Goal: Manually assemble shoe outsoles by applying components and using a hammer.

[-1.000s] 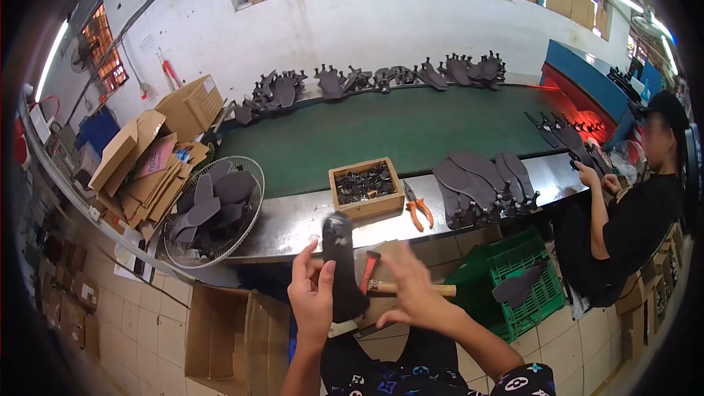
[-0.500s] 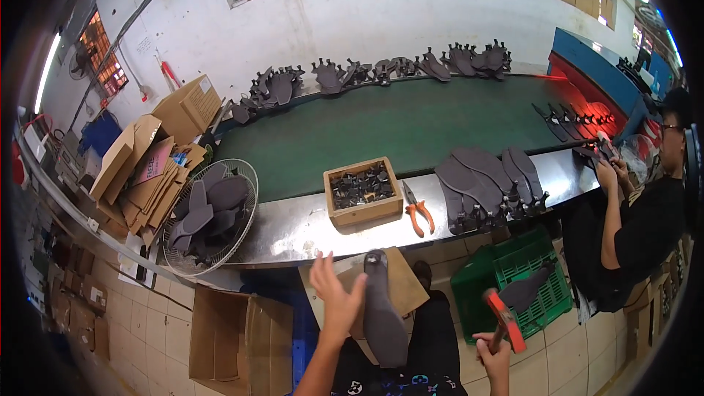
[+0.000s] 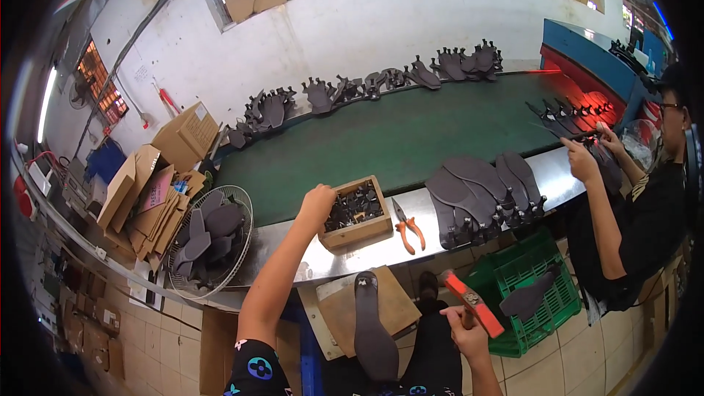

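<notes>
gripping a red-headed hammer (image 3: pixel 462 290) near the person's right thigh, the right hand (image 3: pixel 467 331) has its fingers wrapped around the handle, with the head angled up beyond the fist. the left hand (image 3: pixel 318 202) is at the far left corner of an open wooden box (image 3: pixel 359 233), its fingertips bent down; whether they pinch anything, i cannot tell. small dark parts (image 3: pixel 361 204) fill the box, which sits on the metal bench (image 3: pixel 312 268). below the bench edge, a dark grey sole (image 3: pixel 375 334) lies lengthwise over a tan board (image 3: pixel 400 304), its narrow end on the board and its broad end toward the person, touched by neither hand.

just right of the box lie pliers (image 3: pixel 410 235) with orange handles, then a group of overlapping soles (image 3: pixel 463 189). a round wire basket (image 3: pixel 250 235) of grey pieces stands to the left. behind the box runs a green belt (image 3: pixel 352 152). at the right, a co-worker (image 3: pixel 609 235) holds dark pieces in both hands.
</notes>
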Motion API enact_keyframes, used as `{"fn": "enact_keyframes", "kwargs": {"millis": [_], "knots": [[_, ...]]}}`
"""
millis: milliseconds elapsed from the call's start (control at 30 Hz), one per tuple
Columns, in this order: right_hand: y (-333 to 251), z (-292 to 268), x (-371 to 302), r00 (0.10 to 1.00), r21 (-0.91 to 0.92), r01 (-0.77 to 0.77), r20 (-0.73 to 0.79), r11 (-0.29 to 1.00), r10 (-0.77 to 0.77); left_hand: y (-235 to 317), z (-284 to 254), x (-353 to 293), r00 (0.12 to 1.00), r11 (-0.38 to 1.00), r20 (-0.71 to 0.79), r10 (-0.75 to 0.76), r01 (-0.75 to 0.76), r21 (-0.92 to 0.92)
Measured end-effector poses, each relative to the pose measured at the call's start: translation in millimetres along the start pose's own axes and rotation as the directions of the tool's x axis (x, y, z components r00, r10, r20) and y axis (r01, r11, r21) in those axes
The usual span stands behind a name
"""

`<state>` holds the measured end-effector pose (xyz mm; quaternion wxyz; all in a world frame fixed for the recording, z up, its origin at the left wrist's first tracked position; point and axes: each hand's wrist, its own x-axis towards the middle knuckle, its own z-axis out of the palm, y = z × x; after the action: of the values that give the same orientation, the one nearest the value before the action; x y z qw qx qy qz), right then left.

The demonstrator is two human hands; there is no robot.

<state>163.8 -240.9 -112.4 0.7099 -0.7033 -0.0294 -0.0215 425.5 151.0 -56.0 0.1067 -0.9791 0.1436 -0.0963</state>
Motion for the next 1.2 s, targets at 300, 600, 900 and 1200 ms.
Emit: {"fn": "enact_keyframes", "kwargs": {"millis": [300,600,900,1200], "knots": [[-66,42,55,0.962,0.208,0.174,0.171,0.962,-0.211,132,-123,-120,0.881,-0.396,0.154,-0.447,-0.04,-0.918],[-132,88,34,0.892,0.365,-0.039,0.432,0.93,-0.132,184,-167,-216,0.888,-0.322,-0.014,-0.46,-0.181,-0.929],[-75,100,51,0.959,0.0,-0.014,0.283,1.0,0.014,178,-79,-197,0.739,0.248,-0.107,-0.665,0.084,-0.965],[-46,116,103,0.87,-0.022,0.046,0.493,0.999,-0.03,145,-30,-186,0.901,0.398,-0.216,-0.376,-0.053,-0.916]]}}
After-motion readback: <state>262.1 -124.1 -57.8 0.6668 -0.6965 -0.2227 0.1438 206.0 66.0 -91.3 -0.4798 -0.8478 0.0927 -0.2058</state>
